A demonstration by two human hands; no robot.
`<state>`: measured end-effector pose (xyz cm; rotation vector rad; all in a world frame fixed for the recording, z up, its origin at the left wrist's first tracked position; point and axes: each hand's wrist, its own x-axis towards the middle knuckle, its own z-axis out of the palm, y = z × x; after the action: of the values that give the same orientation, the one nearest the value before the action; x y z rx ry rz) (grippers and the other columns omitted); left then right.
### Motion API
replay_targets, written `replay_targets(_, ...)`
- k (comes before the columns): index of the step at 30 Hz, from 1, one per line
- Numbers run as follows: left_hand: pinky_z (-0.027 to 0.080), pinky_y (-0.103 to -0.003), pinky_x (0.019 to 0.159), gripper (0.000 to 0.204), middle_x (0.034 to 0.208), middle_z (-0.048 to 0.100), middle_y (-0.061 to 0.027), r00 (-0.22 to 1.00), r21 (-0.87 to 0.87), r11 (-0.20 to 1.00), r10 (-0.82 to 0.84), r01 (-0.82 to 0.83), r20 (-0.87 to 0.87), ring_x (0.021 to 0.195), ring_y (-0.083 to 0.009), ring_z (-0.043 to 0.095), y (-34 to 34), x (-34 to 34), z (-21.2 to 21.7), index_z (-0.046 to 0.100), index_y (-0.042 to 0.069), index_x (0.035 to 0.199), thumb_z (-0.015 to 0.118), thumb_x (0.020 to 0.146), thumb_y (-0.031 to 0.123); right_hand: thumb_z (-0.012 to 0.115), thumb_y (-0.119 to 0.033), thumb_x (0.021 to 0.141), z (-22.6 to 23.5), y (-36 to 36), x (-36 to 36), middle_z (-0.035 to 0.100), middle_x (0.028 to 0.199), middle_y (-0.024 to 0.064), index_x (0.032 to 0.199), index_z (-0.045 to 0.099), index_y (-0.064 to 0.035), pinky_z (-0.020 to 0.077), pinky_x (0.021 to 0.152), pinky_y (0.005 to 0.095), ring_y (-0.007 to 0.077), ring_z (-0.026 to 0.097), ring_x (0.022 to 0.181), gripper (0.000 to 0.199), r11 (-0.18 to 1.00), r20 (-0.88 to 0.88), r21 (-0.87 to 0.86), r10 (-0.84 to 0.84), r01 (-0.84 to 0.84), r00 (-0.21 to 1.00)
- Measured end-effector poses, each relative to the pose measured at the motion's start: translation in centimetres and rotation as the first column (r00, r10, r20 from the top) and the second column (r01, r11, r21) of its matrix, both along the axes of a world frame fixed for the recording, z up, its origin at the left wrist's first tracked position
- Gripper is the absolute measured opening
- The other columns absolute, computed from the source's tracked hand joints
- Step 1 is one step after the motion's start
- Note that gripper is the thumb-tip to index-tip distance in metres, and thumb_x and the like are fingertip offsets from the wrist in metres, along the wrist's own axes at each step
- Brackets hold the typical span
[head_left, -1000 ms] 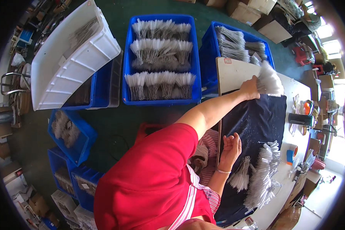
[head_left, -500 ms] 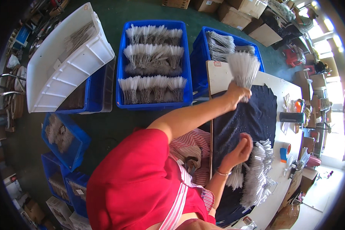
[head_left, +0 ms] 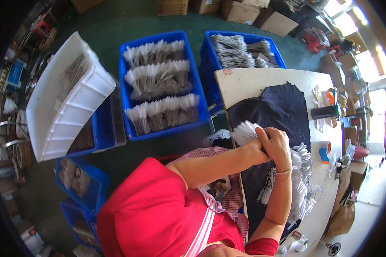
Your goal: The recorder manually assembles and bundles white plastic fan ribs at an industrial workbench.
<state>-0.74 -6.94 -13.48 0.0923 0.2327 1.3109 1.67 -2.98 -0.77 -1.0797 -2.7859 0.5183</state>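
Observation:
A fanned bundle of thin wire-stemmed brushes with white tips point(head_left: 244, 132) sticks out above my left forearm, over the table's near edge. My left hand point(head_left: 263, 150) is closed around its stems, mostly covered by my right hand point(head_left: 280, 143). My right hand curls over the same bundle, its thumb lying by the white tips; its other fingertips are hidden. Under the hands a dark cloth point(head_left: 272, 105) covers part of the table. A small loose bunch of brushes point(head_left: 266, 188) lies on the cloth, beside a large heap of brushes point(head_left: 303, 192) to the right.
Blue crates point(head_left: 128, 132) hold upright brush bundles in rows, with another blue crate point(head_left: 208, 55) of wire bundles behind the pale table point(head_left: 240, 85). A tilted white bin point(head_left: 79, 111) rests at left. Tape rolls point(head_left: 325, 152) and a dark cylinder point(head_left: 325, 112) sit along the table's right side.
My left hand has brought the bundle back from the far part of the table, turning it so the tips point left. My right hand has moved up from the heap to meet it.

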Motion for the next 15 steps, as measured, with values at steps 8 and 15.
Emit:
replay_targets(8, 0.041, -0.038, 0.088, 0.032, 0.096, 0.064, -0.0011, 0.842, -0.192, 0.883, -0.314, 0.429, 0.438, 0.093, -0.0176, 0.058, 4.1, -1.8, -3.5, 0.06, 0.016, 0.093, 0.049, 0.083, 0.044, 0.052, -0.034, 0.085, -1.0, 4.2, -1.9, 0.061, 0.071, 0.0218, 0.07, 0.063, 0.002, 0.0479, 0.063, 0.0427, 0.0393, 0.06, 0.069, 0.04, 0.981, 0.104, -0.191, 0.047, -0.026, 0.993)
replay_targets(15, 0.042, -0.041, 0.092, 0.032, 0.099, 0.063, -0.0029, 0.664, -0.332, 0.82, -0.076, 0.466, 0.744, 0.095, -0.0192, 0.059, 4.2, -5.2, 0.8, 0.056, 0.017, 0.101, 0.05, 0.083, 0.043, 0.052, -0.019, 0.079, -2.2, 7.0, -2.4, 0.062, 0.073, 0.0171, 0.078, 0.064, -0.0052, 0.0487, 0.06, 0.0413, 0.0366, 0.06, 0.068, 0.018, 0.959, 0.116, -0.124, 0.27, -0.256, 0.956)
